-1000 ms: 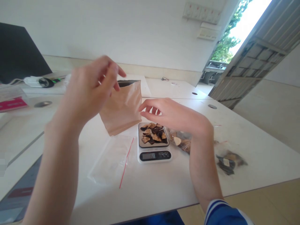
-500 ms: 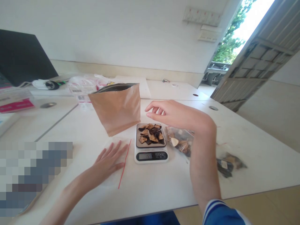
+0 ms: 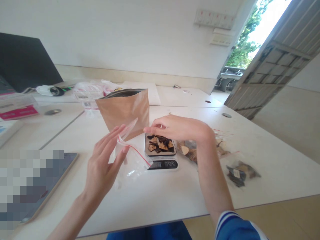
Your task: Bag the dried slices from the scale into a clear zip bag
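My left hand [image 3: 103, 160] has its thumb and fingers around the raised mouth of a clear zip bag [image 3: 132, 160] with a red seal line. The bag's corner overlaps the display of a white digital scale [image 3: 175, 164]. Dark and tan dried slices [image 3: 160, 144] lie on the scale's tray. My right hand [image 3: 172, 126] is bent over the tray's back edge, fingers curled; whether they touch anything is hidden. Just behind, a brown paper pouch [image 3: 125, 110] stands with its top open.
Right of the scale lie a filled clear bag [image 3: 188, 150] and another with dark pieces [image 3: 241, 173]. A tablet-like device [image 3: 60, 180] is at the left edge. Plastic-wrapped packs [image 3: 87, 95] and a black monitor [image 3: 27, 63] stand at the back left.
My left hand has risen from the flat bag, and the bag's mouth is now lifted and tilted toward the scale. My right hand has moved left and down over the tray's back edge.
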`<action>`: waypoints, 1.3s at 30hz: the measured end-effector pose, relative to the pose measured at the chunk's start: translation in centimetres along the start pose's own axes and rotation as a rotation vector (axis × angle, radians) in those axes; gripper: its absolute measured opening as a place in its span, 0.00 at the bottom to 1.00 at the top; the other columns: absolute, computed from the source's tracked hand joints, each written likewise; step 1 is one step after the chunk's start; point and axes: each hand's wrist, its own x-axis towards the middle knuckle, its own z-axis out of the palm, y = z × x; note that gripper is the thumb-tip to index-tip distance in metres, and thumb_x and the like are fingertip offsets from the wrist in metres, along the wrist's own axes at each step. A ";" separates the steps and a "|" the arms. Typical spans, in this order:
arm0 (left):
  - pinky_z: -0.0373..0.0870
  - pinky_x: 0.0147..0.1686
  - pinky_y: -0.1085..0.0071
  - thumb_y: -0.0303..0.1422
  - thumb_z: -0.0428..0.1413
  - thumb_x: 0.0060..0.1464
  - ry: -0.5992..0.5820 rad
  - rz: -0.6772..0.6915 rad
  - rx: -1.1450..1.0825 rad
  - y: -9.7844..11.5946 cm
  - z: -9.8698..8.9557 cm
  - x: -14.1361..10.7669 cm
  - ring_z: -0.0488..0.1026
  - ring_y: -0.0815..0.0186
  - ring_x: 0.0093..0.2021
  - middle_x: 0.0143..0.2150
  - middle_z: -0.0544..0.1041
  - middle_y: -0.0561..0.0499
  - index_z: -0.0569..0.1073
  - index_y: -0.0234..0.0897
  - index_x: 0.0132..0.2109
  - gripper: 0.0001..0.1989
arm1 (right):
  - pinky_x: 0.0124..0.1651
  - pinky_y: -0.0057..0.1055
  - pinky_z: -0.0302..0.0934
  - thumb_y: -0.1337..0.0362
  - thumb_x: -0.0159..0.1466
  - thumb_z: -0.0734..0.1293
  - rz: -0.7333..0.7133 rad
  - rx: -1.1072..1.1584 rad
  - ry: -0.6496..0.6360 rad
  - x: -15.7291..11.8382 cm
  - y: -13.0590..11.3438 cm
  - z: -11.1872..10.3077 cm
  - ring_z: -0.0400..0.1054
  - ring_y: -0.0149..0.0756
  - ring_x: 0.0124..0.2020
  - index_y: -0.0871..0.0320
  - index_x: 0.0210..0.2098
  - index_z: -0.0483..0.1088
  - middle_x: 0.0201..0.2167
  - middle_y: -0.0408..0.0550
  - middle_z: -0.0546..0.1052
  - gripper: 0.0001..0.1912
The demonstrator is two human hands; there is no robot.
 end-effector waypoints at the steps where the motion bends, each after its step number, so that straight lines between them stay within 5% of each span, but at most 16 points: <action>1: 0.62 0.58 0.62 0.37 0.47 0.62 0.027 0.002 -0.028 0.5 0.2 0.3 0.64 0.60 0.61 0.58 0.71 0.51 0.62 0.50 0.61 0.21 | 0.29 0.29 0.53 0.39 0.63 0.55 -0.038 0.018 -0.008 0.2 -0.2 0.1 0.65 0.33 0.27 0.58 0.28 0.69 0.27 0.47 0.73 0.29; 5: 0.62 0.60 0.61 0.37 0.47 0.62 0.094 0.012 -0.064 1.5 1.8 1.3 0.62 0.59 0.63 0.62 0.67 0.50 0.59 0.49 0.64 0.24 | 0.29 0.27 0.53 0.40 0.64 0.53 -0.222 0.140 0.014 0.5 -1.1 0.4 0.63 0.29 0.25 0.58 0.27 0.65 0.24 0.43 0.70 0.29; 10: 0.69 0.54 0.62 0.38 0.46 0.62 0.132 -0.002 -0.107 1.6 3.6 2.2 0.70 0.58 0.55 0.56 0.73 0.45 0.64 0.41 0.61 0.21 | 0.30 0.26 0.53 0.47 0.68 0.53 -0.373 0.249 0.054 0.6 -1.8 0.7 0.62 0.27 0.25 0.58 0.28 0.65 0.21 0.41 0.68 0.24; 17: 0.67 0.54 0.63 0.43 0.43 0.63 0.102 -0.038 -0.116 1.7 4.2 3.1 0.69 0.59 0.57 0.55 0.73 0.44 0.65 0.39 0.58 0.22 | 0.27 0.27 0.50 0.51 0.68 0.55 -0.376 0.291 0.158 1.0 -1.0 0.7 0.57 0.26 0.22 0.57 0.24 0.61 0.20 0.39 0.64 0.21; 24: 0.68 0.53 0.62 0.40 0.38 0.64 0.119 -0.121 -0.129 0.5 5.2 2.7 0.70 0.59 0.55 0.54 0.74 0.45 0.67 0.38 0.58 0.23 | 0.34 0.28 0.55 0.60 0.64 0.59 -0.380 0.239 0.322 1.6 -0.7 0.8 0.63 0.28 0.30 0.59 0.31 0.68 0.30 0.44 0.72 0.11; 28: 0.73 0.44 0.63 0.42 0.39 0.64 0.303 -0.307 -0.118 -0.2 5.2 2.6 0.77 0.58 0.44 0.41 0.79 0.48 0.72 0.39 0.52 0.22 | 0.32 0.28 0.55 0.62 0.60 0.61 -0.278 0.148 0.328 1.7 1.0 0.4 0.64 0.29 0.29 0.59 0.28 0.67 0.28 0.43 0.73 0.08; 31: 0.72 0.47 0.63 0.40 0.38 0.65 0.432 -0.341 -0.175 -0.1 4.9 2.9 0.76 0.61 0.47 0.44 0.79 0.52 0.73 0.45 0.51 0.21 | 0.31 0.28 0.55 0.64 0.57 0.62 -0.056 0.047 0.279 1.6 2.5 -0.5 0.64 0.31 0.29 0.59 0.27 0.68 0.29 0.45 0.74 0.06; 35: 0.70 0.50 0.66 0.40 0.39 0.65 0.369 -0.320 -0.227 0.2 4.8 2.8 0.74 0.64 0.50 0.48 0.78 0.55 0.73 0.48 0.51 0.20 | 0.31 0.28 0.57 0.62 0.60 0.62 0.083 0.036 0.051 1.0 3.6 -1.6 0.67 0.32 0.30 0.59 0.30 0.70 0.31 0.47 0.76 0.08; 39: 0.69 0.50 0.65 0.41 0.39 0.64 0.352 -0.373 -0.250 -0.9 6.1 1.7 0.73 0.62 0.52 0.47 0.78 0.52 0.74 0.45 0.50 0.21 | 0.38 0.30 0.63 0.52 0.63 0.61 0.078 0.120 0.099 -0.1 4.7 -1.9 0.70 0.36 0.40 0.58 0.41 0.70 0.43 0.51 0.76 0.17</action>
